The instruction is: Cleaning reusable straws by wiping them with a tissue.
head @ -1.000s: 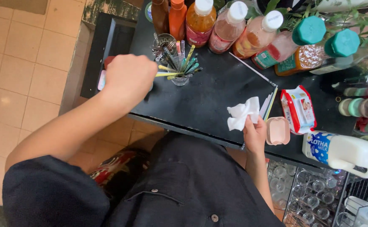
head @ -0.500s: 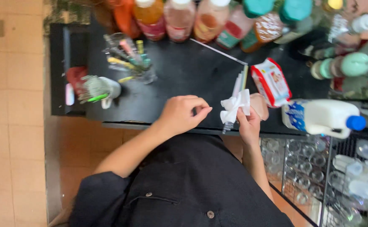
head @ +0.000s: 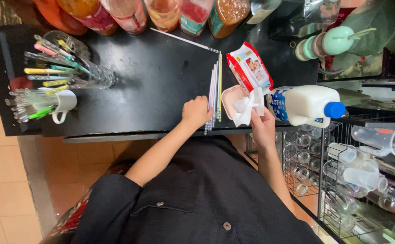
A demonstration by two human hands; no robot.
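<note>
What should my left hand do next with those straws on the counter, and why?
Probably close the left hand around the bundle of straws and lift it. It already rests on their near end at the counter edge, while the right hand holds a white wipe beside the wipes pack.

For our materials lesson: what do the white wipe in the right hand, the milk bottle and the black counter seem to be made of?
Wipe: soft non-woven fabric or tissue, matt; it crumples and folds limply.
Milk bottle: probably plastic, translucent white with a faint sheen and a blue screw cap.
Counter: hard and smooth, semi-gloss black; perhaps laminate or painted board, since it shows dull reflections.
</note>
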